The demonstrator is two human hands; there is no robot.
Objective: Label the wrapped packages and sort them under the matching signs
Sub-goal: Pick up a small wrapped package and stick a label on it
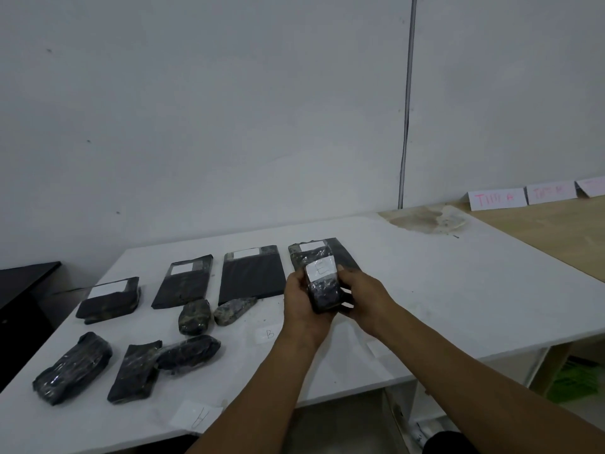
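Note:
Both hands hold one small black wrapped package above the white table; a white label marked E sits on its upper face. My left hand grips its left side and my right hand grips its right side. Behind lie several flat black packages with white labels, such as one in the middle. Unlabelled wrapped packages lie at the left, among them a long one. Loose label slips marked B and H rest on the table. Paper signs with pink writing stand at the far right.
A wooden table adjoins on the right, under the signs. A stained patch marks the white table's far corner. A dark cabinet stands at the left. Green items lie on the floor beneath the table's right end.

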